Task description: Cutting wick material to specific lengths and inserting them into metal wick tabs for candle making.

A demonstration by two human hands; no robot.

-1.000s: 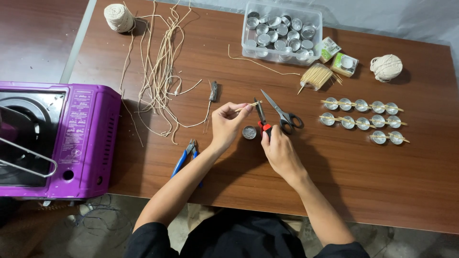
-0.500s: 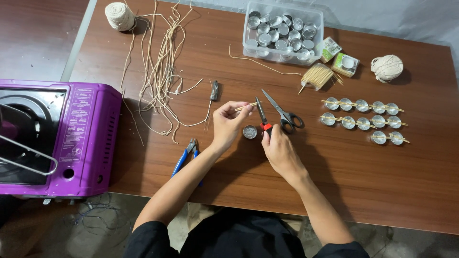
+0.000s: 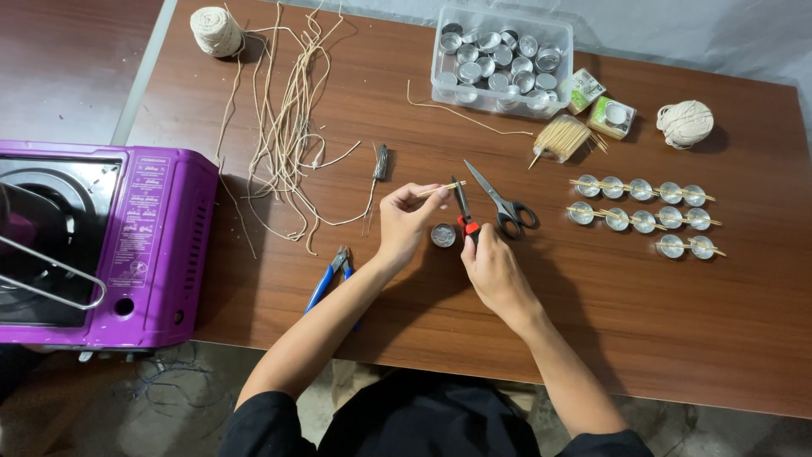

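Wooden stick (image 3: 440,189) pinched in left hand (image 3: 404,222); thin, pale, possibly split.

Both forearms reach up from the bottom edge, angling toward each other. Left hand (image 3: 404,222) sits knuckles up, fingertips pinched together. Right hand (image 3: 493,269) lies just beside it, fingers curled, seemingly gripping.

Two small packets lie beyond the right hand (image 3: 495,271), far up the tabletop (image 3: 338,110): a white and green packet (image 3: 582,90) and a green boxed packet (image 3: 612,117). Well left of the left hand (image 3: 404,222), a white-printed label (image 3: 139,211) covers the purple stove's top.
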